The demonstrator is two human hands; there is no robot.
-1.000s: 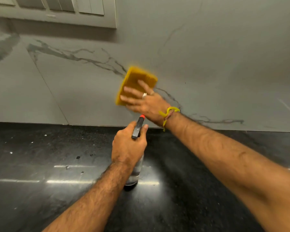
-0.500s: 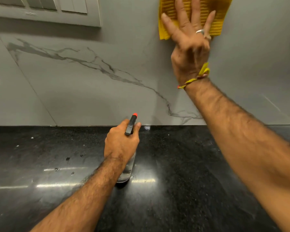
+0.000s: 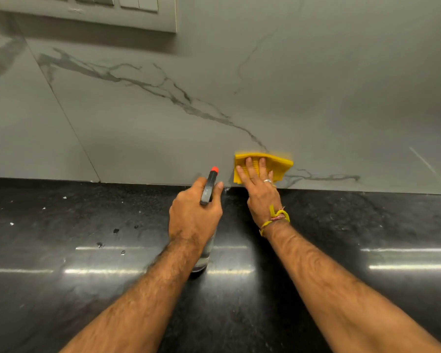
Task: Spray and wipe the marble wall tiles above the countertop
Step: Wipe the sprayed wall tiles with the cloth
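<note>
Grey marble wall tiles with dark veins rise behind the black countertop. My right hand presses a folded yellow cloth flat against the wall, low down, just above the countertop edge, with straight fingers. My left hand grips a clear spray bottle with a black head and red nozzle; the bottle stands upright on the countertop, just left of the cloth. Most of the bottle's body is hidden behind my hand.
A white switch panel is mounted on the wall at the upper left. A tile joint runs diagonally down the left part of the wall. Small white specks and dark droplets dot the countertop on the left.
My right hand swept the cloth from mid-wall up to the top of the view, then down to the wall's bottom edge. My left hand stayed on the bottle.
</note>
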